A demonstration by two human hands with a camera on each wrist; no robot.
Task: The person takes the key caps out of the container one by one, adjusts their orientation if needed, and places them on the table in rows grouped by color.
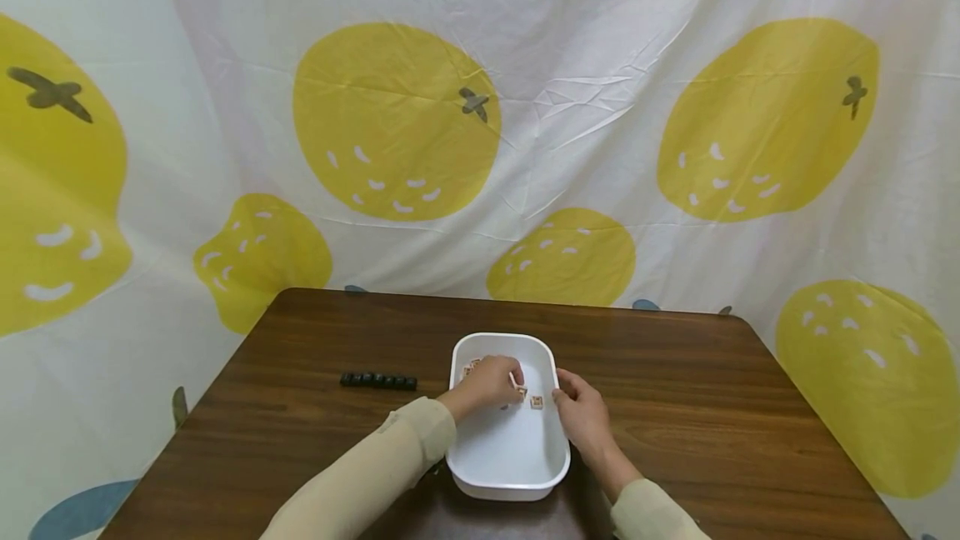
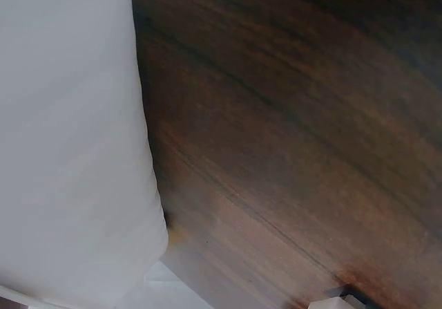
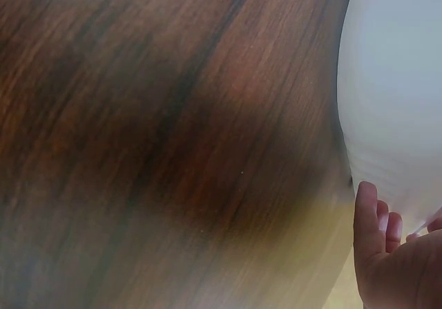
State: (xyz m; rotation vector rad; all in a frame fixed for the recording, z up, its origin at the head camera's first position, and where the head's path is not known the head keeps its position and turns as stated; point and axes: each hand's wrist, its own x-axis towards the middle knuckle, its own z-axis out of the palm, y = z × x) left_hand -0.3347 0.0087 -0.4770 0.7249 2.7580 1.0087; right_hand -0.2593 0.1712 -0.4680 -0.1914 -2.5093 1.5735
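Observation:
A white rectangular plastic tub [image 1: 510, 461] with rounded corners sits near the front middle of the table. My left hand [image 1: 487, 382] reaches into it, and the fingertips pinch a small square orange-and-white piece [image 1: 522, 392]. Close by on the tub floor lies another such piece [image 1: 536, 402]; a few more pieces [image 1: 470, 368] sit at the far left, partly hidden by the hand. With the thumb at the rim and fingers along the outside, my right hand [image 1: 585, 415] holds the tub's right side. The right wrist view shows that hand [image 3: 387, 260] against the tub's outer wall [image 3: 394, 88].
Left of the tub, a straight row of small black blocks [image 1: 378, 381] lies on the dark wooden table [image 1: 690, 407]. Behind the table's far edge hangs a white curtain [image 1: 570, 132] with yellow lemons. The left wrist view shows mostly tub wall [image 2: 69, 129] and table.

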